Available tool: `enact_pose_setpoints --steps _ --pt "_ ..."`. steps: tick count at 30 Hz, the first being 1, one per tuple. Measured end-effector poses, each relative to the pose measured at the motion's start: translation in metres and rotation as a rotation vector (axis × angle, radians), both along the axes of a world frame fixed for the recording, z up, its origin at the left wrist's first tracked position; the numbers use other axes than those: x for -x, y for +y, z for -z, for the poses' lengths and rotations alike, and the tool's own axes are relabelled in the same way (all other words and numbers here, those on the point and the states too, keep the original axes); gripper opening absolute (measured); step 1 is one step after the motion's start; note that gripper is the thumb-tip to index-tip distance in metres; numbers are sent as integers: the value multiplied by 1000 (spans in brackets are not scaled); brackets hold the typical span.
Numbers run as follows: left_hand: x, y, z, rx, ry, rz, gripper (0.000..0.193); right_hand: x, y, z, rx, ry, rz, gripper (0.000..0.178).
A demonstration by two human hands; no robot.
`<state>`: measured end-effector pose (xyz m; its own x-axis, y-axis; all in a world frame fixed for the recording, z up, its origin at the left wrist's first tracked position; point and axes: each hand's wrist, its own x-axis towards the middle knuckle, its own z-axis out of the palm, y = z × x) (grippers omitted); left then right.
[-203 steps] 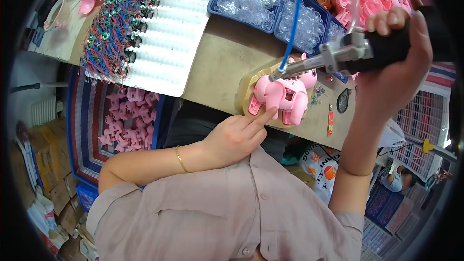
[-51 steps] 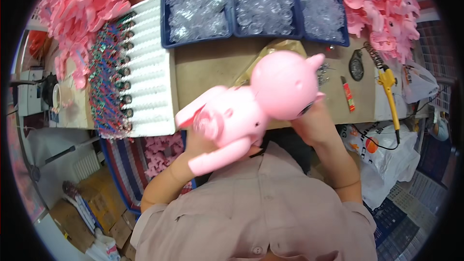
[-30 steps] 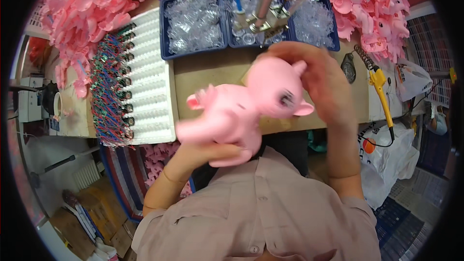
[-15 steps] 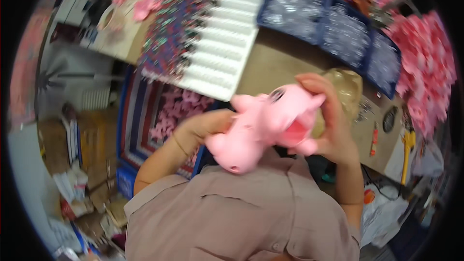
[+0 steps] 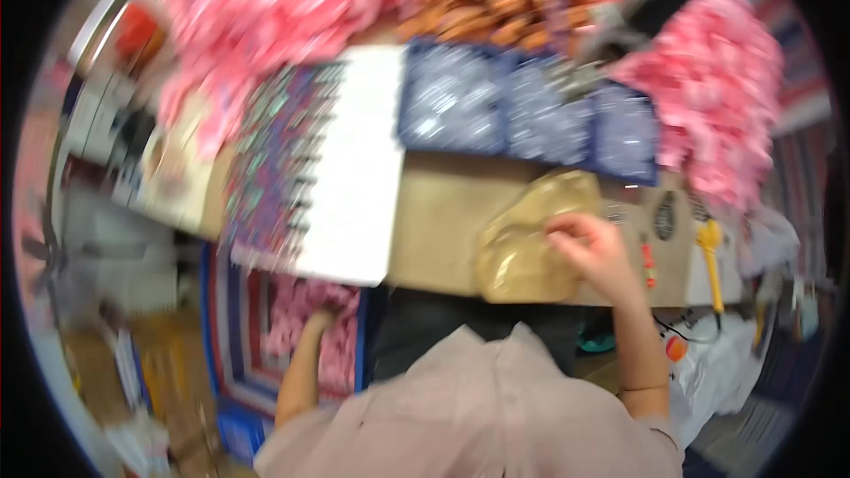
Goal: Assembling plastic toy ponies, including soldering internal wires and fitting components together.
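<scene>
My left hand reaches down into the blue-rimmed bin lined with striped cloth, among a heap of pink toy pieces. Its fingers are blurred and partly lost against the pink, so I cannot see whether they hold anything. Over the right side of a shiny, translucent yellowish tray hovers my right hand. Thumb and index finger are loosely bent with a gap between them, and nothing shows in them. The pink animal figure is not distinguishable in view.
A white ridged tray holds rows of small dark, colourful parts. Blue bins of clear pieces stand behind the brown tabletop. Pink pieces and orange pieces are piled at the back. A yellow tool lies right.
The pink animal figure has left both hands. My left hand moved down left into the bin; my right hand moved to the yellowish tray. The view shifted, showing more of the back.
</scene>
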<state>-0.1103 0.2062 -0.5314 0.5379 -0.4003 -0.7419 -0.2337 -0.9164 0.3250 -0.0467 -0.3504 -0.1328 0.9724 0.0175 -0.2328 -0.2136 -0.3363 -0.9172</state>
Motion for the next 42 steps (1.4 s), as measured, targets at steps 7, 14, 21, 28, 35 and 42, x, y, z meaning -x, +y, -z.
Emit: enact_pose_setpoints --steps 7,14,21,28,35,42 --pt "-102 -187 -332 265 292 506 28 -52 -97 -27 451 -418 526 20" --pt "-188 -297 -476 490 -70 639 25 -219 -213 -60 1166 -1014 677 29" --pt "-281 -363 -454 270 -962 781 19 -274 -245 -60 1099 -781 456 28" --pt "-411 -402 -432 463 -649 147 37 -229 -218 -104 685 -1138 915 33" --pt "-414 -453 -378 240 -982 96 43 -44 -113 -59 577 -636 794 26" --pt "-445 -384 -389 1052 -617 -277 35 45 -53 -5 649 -675 -330 26"
